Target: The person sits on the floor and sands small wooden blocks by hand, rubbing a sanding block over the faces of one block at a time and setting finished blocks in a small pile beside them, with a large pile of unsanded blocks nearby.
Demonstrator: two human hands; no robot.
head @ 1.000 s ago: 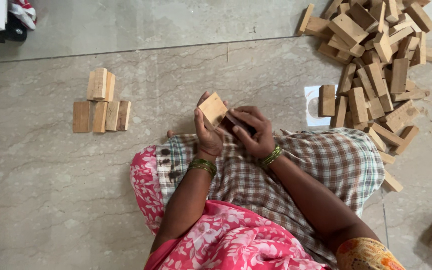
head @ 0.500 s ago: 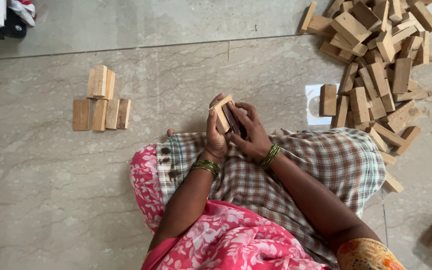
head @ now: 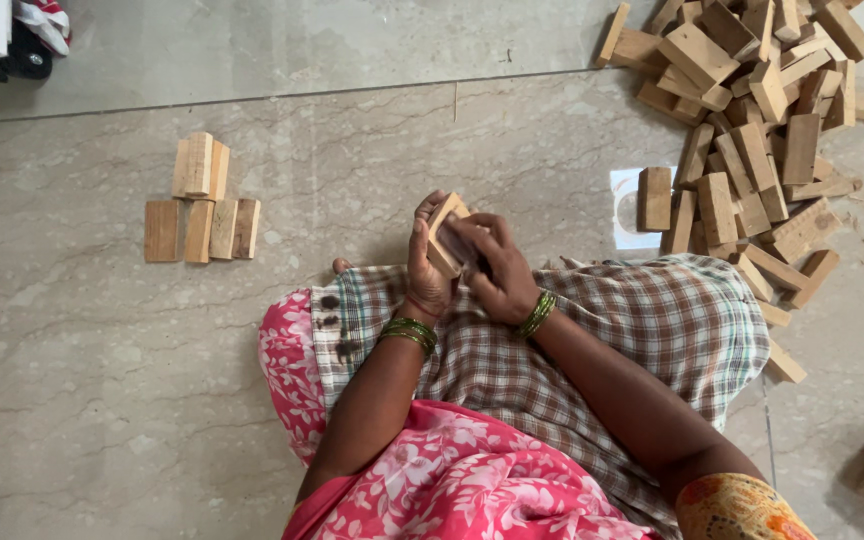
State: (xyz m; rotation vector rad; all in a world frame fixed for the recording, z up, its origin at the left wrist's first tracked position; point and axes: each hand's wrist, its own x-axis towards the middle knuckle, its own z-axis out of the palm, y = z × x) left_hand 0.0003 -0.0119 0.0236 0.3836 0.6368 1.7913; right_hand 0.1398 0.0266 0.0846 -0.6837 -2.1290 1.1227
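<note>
Wooden block [head: 444,232] gripped by left hand [head: 426,272], right hand [head: 497,272] touching

The wooden block [head: 444,235] between the hands is pale tan — the same light, raw wood as the small stack of blocks [head: 202,200] and the big heap of blocks [head: 752,130]. The floor [head: 102,400] is beige-grey marble with faint brown veining. Across the lap lies a checked cloth [head: 642,330] in brown and cream — beneath it a pink garment [head: 452,480] with white flowers. Green bangles [head: 410,333] ring both wrists.
</note>
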